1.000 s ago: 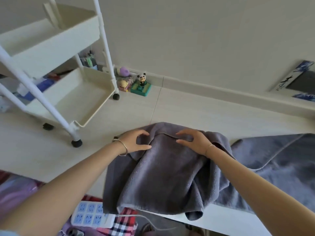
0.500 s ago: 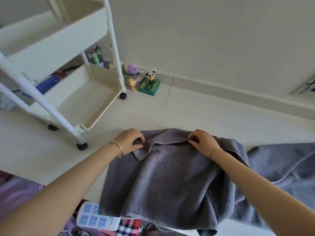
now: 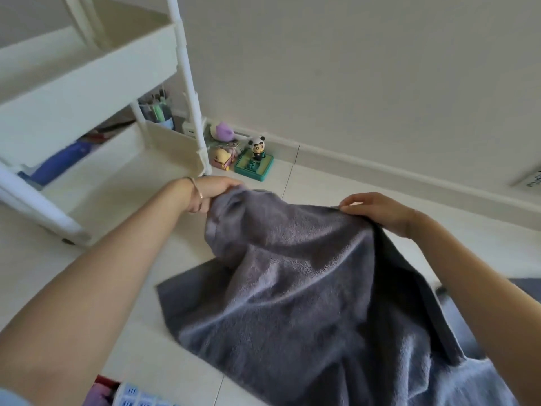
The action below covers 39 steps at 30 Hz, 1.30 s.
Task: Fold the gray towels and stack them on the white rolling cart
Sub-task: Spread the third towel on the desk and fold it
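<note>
A gray towel (image 3: 292,288) hangs lifted off the pale tiled floor, its lower part still lying on the tiles. My left hand (image 3: 210,191), with a thin bracelet at the wrist, grips the towel's upper left corner. My right hand (image 3: 377,212) pinches the upper right edge. The cloth sags in folds between both hands. The white rolling cart (image 3: 87,92) stands at the upper left, its trays facing me. A strip of a second gray towel (image 3: 527,282) shows at the right edge behind my right arm.
Small toys stand against the wall: a panda figure on a green base (image 3: 256,159), a yellow toy (image 3: 221,158) and a purple one (image 3: 224,131). A cup of pens (image 3: 156,112) sits behind the cart. A white power strip (image 3: 137,397) and checked cloth lie at the bottom edge.
Both hands closed on the towel's far edge and raised it off the floor. The view swung up and left, bringing the cart nearer.
</note>
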Each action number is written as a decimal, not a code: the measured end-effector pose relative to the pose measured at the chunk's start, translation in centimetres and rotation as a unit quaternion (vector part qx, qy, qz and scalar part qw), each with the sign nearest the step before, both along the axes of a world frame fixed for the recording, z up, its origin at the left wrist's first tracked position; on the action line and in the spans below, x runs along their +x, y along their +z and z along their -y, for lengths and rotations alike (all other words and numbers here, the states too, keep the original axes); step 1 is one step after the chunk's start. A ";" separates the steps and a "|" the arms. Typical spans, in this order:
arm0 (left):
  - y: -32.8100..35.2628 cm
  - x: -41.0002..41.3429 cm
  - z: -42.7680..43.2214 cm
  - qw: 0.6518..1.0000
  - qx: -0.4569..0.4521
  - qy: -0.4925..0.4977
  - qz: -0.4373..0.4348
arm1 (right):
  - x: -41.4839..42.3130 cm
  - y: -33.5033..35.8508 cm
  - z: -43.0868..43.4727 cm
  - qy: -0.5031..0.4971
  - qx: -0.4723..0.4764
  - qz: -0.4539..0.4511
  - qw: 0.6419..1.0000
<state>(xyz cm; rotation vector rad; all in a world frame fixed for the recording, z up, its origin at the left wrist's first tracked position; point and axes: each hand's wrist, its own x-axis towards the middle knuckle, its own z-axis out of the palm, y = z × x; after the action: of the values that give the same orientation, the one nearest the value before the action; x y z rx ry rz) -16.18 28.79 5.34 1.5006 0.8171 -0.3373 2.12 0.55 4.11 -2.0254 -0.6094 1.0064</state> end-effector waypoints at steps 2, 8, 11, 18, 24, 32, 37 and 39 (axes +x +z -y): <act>-0.9 2.1 0.3 0.990 0.092 0.088 0.067 | 0.2 -1.6 -0.8 -0.071 0.004 0.119 0.990; -7.2 0.6 6.3 0.810 0.538 -0.033 0.232 | -4.3 -6.4 -2.2 -0.063 -0.032 0.331 0.941; -11.3 -1.9 9.2 0.815 0.540 -0.185 0.099 | -8.9 -8.8 -2.0 0.037 -0.037 0.365 0.930; -14.4 -5.5 11.3 0.803 0.570 -0.165 -0.047 | -13.1 -12.4 -0.4 0.150 -0.146 0.408 0.889; -12.9 -5.5 12.5 0.807 0.554 -0.179 -0.100 | -12.2 -10.1 2.0 0.153 -0.107 0.383 0.905; -6.7 2.0 24.3 0.784 0.552 -0.269 0.086 | -7.1 -3.5 15.9 0.021 -0.135 0.420 0.897; -3.6 6.3 35.2 0.751 0.540 -0.337 0.174 | -5.2 -0.8 28.5 -0.101 -0.169 0.405 0.893; -3.0 7.8 39.3 0.753 0.525 -0.348 0.189 | -4.4 -0.1 33.5 -0.153 -0.171 0.394 0.890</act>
<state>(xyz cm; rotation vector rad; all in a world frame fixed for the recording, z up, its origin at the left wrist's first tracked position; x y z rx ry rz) -8.34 -10.49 2.34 2.8293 -0.0100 -0.0652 -2.31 -32.94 3.99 -2.7418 -0.5018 0.0571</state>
